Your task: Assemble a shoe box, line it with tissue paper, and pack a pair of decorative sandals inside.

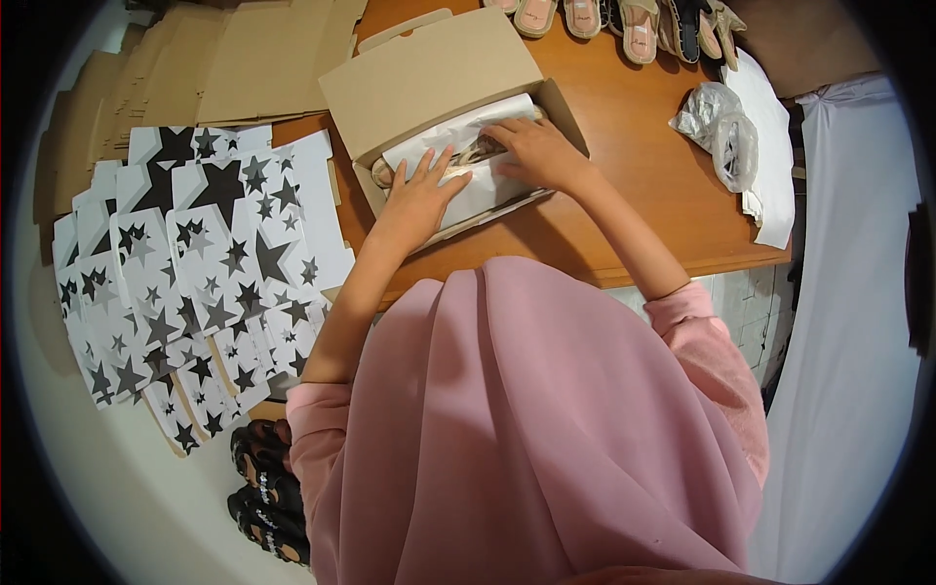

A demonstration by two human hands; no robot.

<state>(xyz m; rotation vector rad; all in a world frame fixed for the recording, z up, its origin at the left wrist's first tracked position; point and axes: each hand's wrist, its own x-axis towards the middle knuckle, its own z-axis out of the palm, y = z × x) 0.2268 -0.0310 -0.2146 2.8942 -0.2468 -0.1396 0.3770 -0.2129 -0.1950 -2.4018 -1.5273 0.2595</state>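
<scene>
A brown cardboard shoe box stands on the table with its lid flap raised at the back. Inside it lies white tissue paper, partly folded around beige sandals that show in the gap between the sheets. My left hand rests on the paper at the left part of the box, fingers spread. At the right part, my right hand reaches in with its fingers stretched out over the paper and the sandals. Its fingertips partly cover the sandals.
Flat cardboard boxes with star prints lie stacked at the left, plain brown cardboard behind them. Several sandals line the far edge of the wooden table. Clear plastic bags lie on white paper at right. Black sandals are at lower left.
</scene>
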